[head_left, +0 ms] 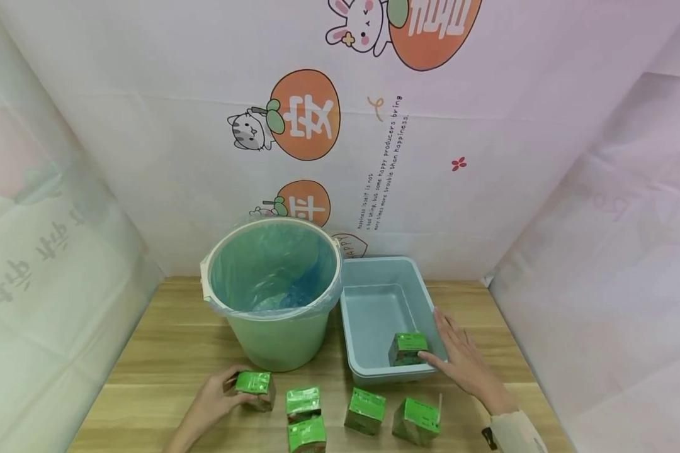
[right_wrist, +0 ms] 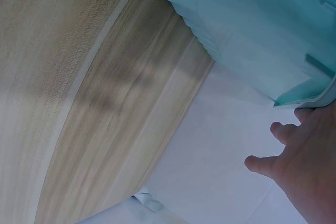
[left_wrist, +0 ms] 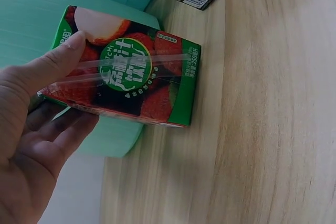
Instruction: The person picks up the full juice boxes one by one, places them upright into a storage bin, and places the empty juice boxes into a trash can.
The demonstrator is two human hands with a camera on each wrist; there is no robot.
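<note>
In the head view my left hand [head_left: 211, 397] grips a green-topped juice box [head_left: 255, 384] at the table's left. The left wrist view shows lychees printed on this juice box [left_wrist: 168, 95], thumb on its face and fingers beneath, a wrapped straw along it. My right hand [head_left: 466, 365] is at the right rim of a light blue plastic bin [head_left: 348, 340], fingers extended outside and thumb over the edge. Another juice box [head_left: 410, 343] stands inside the bin close to that thumb. In the right wrist view the right hand [right_wrist: 310, 156] has its fingers spread by the bin.
A green bucket [head_left: 277, 343] with a plastic liner stands left of the bin. Several juice boxes line the front: two together [head_left: 304, 404], one right of them [head_left: 366, 409], and another with a raised straw [head_left: 417, 420]. Printed cloth walls [head_left: 430, 207] enclose the wooden table [head_left: 153, 352].
</note>
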